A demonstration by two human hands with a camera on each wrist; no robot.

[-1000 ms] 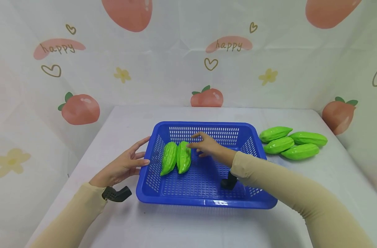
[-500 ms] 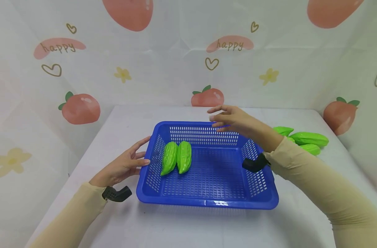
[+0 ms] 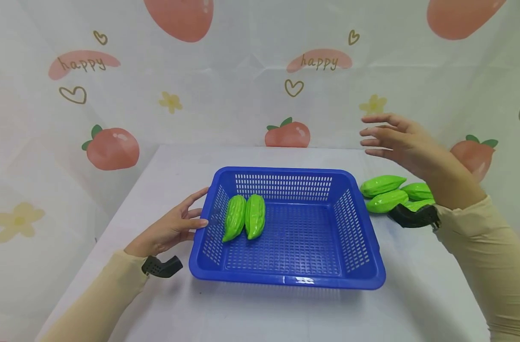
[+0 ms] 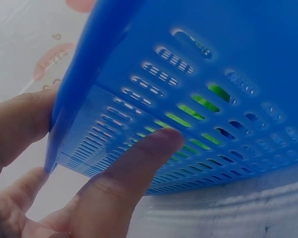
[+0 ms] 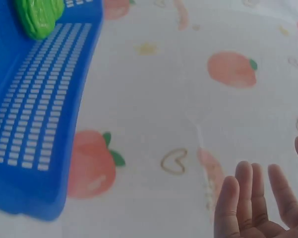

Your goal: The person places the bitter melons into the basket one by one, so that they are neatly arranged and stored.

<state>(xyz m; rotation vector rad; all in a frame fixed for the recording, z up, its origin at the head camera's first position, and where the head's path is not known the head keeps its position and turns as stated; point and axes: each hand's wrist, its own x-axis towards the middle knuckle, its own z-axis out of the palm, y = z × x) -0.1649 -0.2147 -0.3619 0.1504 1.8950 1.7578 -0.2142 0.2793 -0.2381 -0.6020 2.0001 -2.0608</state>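
Observation:
A blue perforated plastic basket stands on the table. Two bright green, ribbed bitter melons lie side by side inside it, at the left. My left hand rests against the basket's left side, fingers extended along the rim. The left wrist view has a fingertip on the slotted outer wall, green showing through the slots. In the air at the right, my right hand holds nothing, its fingers loosely extended. Several more bitter melons lie beyond the basket's right side, partly hidden behind the right wrist.
White cloth with printed peaches hangs behind and beside the white table. A black camera mount juts from the right wrist, another mount from the left. The basket's raised right wall stands between the two groups of melons.
My right hand has risen out of the basket and swung right, over the side of the loose melons. The left hand, the basket and the two melons in it stay put.

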